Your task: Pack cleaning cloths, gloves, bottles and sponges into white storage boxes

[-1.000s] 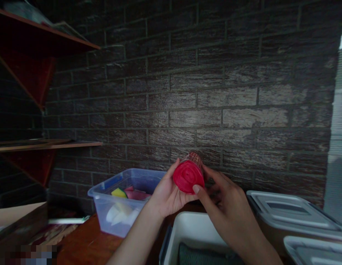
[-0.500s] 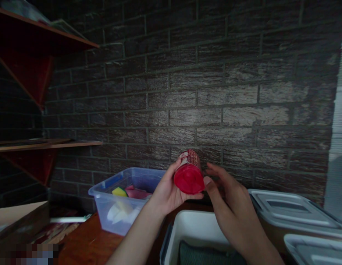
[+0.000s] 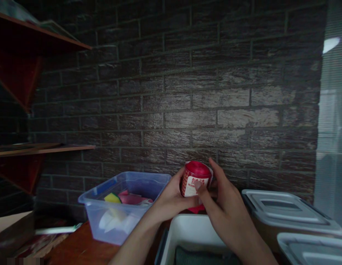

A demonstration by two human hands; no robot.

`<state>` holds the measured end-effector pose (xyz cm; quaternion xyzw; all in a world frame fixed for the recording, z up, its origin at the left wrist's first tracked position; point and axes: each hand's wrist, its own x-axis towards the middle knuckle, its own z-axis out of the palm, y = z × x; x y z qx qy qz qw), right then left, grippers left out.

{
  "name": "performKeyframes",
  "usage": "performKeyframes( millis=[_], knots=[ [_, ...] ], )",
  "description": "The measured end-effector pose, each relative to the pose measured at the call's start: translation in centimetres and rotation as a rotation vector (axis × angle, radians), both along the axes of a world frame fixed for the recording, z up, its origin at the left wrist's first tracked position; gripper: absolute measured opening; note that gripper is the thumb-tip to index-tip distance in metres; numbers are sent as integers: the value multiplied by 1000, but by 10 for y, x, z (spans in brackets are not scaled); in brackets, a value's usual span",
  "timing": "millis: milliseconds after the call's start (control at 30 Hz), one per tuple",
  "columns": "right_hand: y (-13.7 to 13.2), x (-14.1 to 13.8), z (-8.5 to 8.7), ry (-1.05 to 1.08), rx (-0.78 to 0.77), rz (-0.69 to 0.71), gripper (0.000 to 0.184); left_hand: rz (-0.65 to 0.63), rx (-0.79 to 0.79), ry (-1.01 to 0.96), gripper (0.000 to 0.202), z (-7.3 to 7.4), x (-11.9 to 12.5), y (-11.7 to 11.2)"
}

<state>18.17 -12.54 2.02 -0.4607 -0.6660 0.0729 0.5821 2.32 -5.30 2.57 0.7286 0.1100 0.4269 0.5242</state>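
Note:
A roll of red garbage bags (image 3: 198,170) is held nearly upright above a white bin, its red top end facing up. A white paper label with red print wraps its side, and a bit of red plastic shows below. My left hand (image 3: 175,197) is closed round the left side of the roll, thumb across its lower front. My right hand (image 3: 224,198) holds it from the right, thumb on the label and forefinger raised beside the top; its other fingers are mostly hidden. Under my hands, the open white bin (image 3: 187,221) has a dark green folded cloth (image 3: 198,255) inside.
A clear bluish plastic tub (image 3: 104,206) stands left, with a yellow sponge (image 3: 112,198) and pink cloth (image 3: 131,198) in it. Two grey-lidded boxes (image 3: 292,209) sit right. Wooden shelves (image 3: 46,149) jut out at left before a dark brick wall (image 3: 187,92).
The roll has been turned so its labelled side faces me and its end points up. My right hand has come onto it from beside it. The view has shifted slightly right.

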Motion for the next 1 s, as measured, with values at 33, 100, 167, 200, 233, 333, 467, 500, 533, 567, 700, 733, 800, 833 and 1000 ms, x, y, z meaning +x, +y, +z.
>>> performKeyframes(
  millis=[33,100,167,200,233,333,467,500,533,567,700,733,800,833,1000],
  knots=[
    [1,0,-1,-21,29,-17,70,-14,-1,16,73,0,-1,1],
    [3,1,-1,-63,93,-46,71,-42,-7,37,73,-1,-5,3],
    [4,3,-2,-112,141,-54,73,-51,-15,32,73,-1,-9,3],
    [4,4,-2,-131,154,-46,74,-45,-23,22,73,-1,-12,4],
    [4,6,-1,-148,160,-31,75,-38,-34,14,72,0,-15,4],
    [0,9,0,-199,144,16,82,-37,-58,46,64,2,-26,6],
    [-13,12,0,-270,44,82,89,-117,-50,193,57,5,-41,9],
    [-17,12,-2,-300,8,93,90,-151,-40,235,57,5,-43,9],
    [-21,12,-3,-341,-33,96,90,-184,-24,271,57,6,-46,10],
    [-25,12,-5,-390,-68,93,90,-215,-1,304,57,6,-47,9],
    [-44,15,-9,-533,-160,67,88,-273,81,392,48,9,-47,5],
    [-49,16,-8,-549,-171,58,86,-262,95,407,44,10,-46,2],
    [-59,22,-3,-576,-187,42,81,-214,148,424,38,10,-42,-4],
    [-63,26,2,-589,-197,34,76,-191,187,427,37,10,-40,-8],
    [-69,49,22,-628,-395,96,48,-89,373,481,66,9,-30,-28]
  ],
)
